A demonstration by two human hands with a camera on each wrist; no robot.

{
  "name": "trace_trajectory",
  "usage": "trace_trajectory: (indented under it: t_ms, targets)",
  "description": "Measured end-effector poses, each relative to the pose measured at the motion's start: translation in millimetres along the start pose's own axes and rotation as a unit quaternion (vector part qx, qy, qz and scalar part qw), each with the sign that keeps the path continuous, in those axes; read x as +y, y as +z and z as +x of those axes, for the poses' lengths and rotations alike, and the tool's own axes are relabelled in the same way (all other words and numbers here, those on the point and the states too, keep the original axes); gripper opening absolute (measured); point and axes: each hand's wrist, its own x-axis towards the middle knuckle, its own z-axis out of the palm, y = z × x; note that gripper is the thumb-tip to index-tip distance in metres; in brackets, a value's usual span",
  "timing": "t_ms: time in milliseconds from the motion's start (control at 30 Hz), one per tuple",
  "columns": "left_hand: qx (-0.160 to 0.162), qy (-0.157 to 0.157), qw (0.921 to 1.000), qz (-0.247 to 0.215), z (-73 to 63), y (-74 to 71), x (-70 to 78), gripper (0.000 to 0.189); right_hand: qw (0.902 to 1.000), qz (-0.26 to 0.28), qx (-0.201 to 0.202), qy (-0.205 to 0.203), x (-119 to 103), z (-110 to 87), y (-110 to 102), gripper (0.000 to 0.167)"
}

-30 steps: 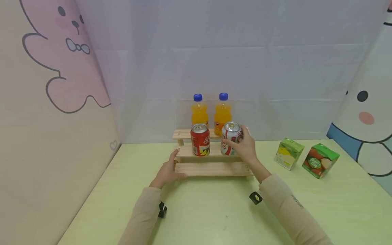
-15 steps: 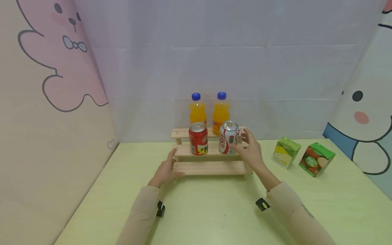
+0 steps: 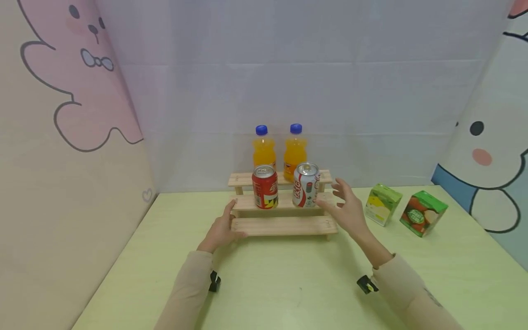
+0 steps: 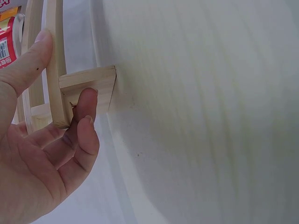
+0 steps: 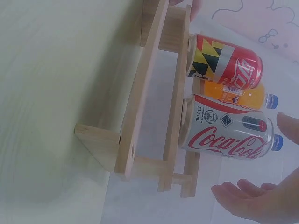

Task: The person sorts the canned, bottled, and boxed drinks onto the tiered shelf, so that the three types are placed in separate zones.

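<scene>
A three-step wooden rack (image 3: 284, 226) stands on the table. My left hand (image 3: 220, 231) grips its left end, thumb on the front slat and fingers curled round the wood, as the left wrist view shows. On the middle step stand a red soda can (image 3: 265, 189) and, to its right, a white Coca-Cola can (image 3: 305, 187), both upright. My right hand (image 3: 349, 214) is just right of the white can, fingers spread and loosely bent, holding nothing. In the right wrist view a gap shows between the fingers (image 5: 233, 193) and the white Coca-Cola can (image 5: 229, 126).
Two orange drink bottles with blue caps, the left bottle (image 3: 264, 150) and the right bottle (image 3: 294, 153), stand on the rack's top step. A yellow-green juice carton (image 3: 382, 205) and a green-and-red juice carton (image 3: 423, 214) stand on the table to the right. A curtain hangs behind.
My right hand has let go of the white can and drawn back to the right, its fingers spreading. The can stays on the middle step. My left hand keeps its grip on the rack.
</scene>
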Motion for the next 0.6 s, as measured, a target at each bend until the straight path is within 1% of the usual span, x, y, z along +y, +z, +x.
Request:
trace_trajectory:
  t_ms: [167,433,600]
  targets:
    - [-0.001,0.001,1.0000,0.002,0.2,0.4,-2.3,0.103,0.9999,-0.012,0.000,-0.011,3.5,-5.3,-7.0,0.081]
    - [-0.005,-0.002,1.0000,0.000,1.4,1.3,-3.7,0.103,0.9996,-0.026,-0.006,-0.001,7.6,-16.0,-22.3,0.081]
    - [-0.004,-0.002,1.0000,-0.001,2.4,1.8,-3.6,0.103,0.9994,-0.034,-0.002,-0.010,13.8,-21.5,-33.5,0.080]
